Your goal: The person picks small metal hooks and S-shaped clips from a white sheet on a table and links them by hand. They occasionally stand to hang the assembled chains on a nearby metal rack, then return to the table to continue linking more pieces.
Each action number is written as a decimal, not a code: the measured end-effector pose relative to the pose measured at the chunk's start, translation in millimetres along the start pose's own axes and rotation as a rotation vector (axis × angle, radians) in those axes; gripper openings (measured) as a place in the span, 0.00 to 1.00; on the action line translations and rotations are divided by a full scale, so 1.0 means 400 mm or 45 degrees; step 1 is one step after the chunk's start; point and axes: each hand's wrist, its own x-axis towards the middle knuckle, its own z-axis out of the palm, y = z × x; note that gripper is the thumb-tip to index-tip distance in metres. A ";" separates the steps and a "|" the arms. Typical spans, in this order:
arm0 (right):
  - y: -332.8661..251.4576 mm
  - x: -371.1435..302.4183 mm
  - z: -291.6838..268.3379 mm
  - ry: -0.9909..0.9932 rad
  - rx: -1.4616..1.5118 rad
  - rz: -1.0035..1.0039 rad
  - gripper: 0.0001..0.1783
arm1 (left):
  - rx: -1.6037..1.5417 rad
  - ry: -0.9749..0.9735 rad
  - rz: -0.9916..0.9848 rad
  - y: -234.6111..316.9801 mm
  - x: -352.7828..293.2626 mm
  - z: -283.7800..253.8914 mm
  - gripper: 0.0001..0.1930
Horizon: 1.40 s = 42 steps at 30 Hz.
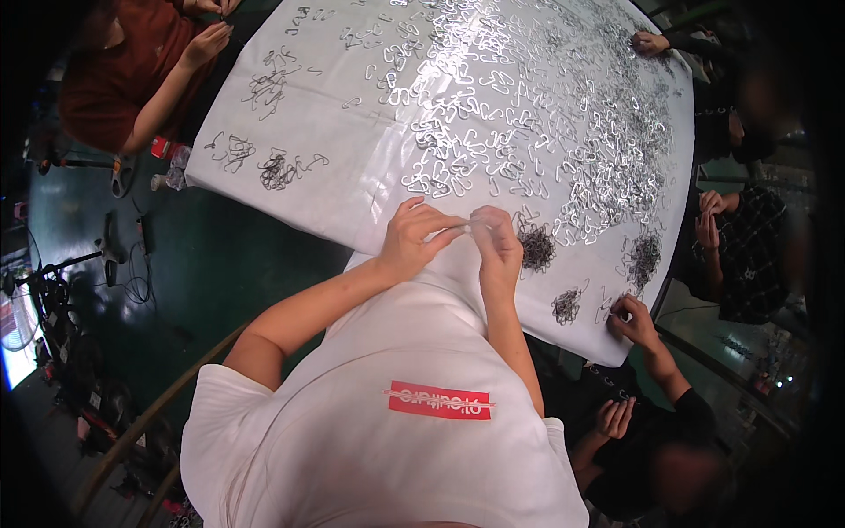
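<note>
My left hand and my right hand meet in front of my chest, over the near edge of the white-covered table. Thumbs and fingers of both are closed in a pinch, fingertips almost touching. Whatever sits between them is too small to make out. Beyond my hands, many bent metal hooks, silvery and S-like, lie spread over the cover. Right beside my right hand is a dense dark pile of hooks.
Smaller hook piles lie at the near right, others at the left. A person in a dark red shirt works at the left. Along the right side are several people; one hand touches hooks at the near right corner.
</note>
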 end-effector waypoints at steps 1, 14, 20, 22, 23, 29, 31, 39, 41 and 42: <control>-0.001 0.000 -0.005 0.003 0.011 0.035 0.03 | 0.021 -0.023 0.019 -0.017 -0.004 0.002 0.06; -0.013 0.016 -0.048 0.007 -0.031 0.197 0.03 | 0.687 -0.166 0.058 -0.238 0.060 -0.038 0.10; 0.003 0.033 -0.046 -0.030 -0.251 0.100 0.06 | -0.249 -0.179 -0.510 -0.078 0.107 -0.062 0.08; -0.001 0.039 -0.040 -0.054 -0.335 0.072 0.07 | -0.576 -0.201 -0.534 -0.015 0.119 -0.070 0.08; -0.007 0.041 -0.037 -0.069 -0.348 0.073 0.07 | -0.595 -0.234 -0.561 0.011 0.123 -0.075 0.08; -0.053 0.054 -0.014 -0.175 -0.450 0.124 0.06 | -0.614 -0.274 -0.546 0.072 0.133 -0.084 0.08; -0.056 0.054 -0.009 -0.215 -0.477 0.128 0.06 | -0.622 -0.230 -0.471 0.069 0.134 -0.079 0.08; 0.027 0.145 -0.181 -0.029 -0.844 0.118 0.09 | -0.584 -0.137 -0.458 0.045 0.121 -0.090 0.05; 0.050 0.194 -0.259 0.114 -1.318 0.291 0.09 | -0.616 -0.103 -0.464 0.040 0.122 -0.097 0.05; 0.061 0.211 -0.288 0.035 -1.402 0.320 0.09 | -0.618 -0.094 -0.449 0.037 0.122 -0.102 0.05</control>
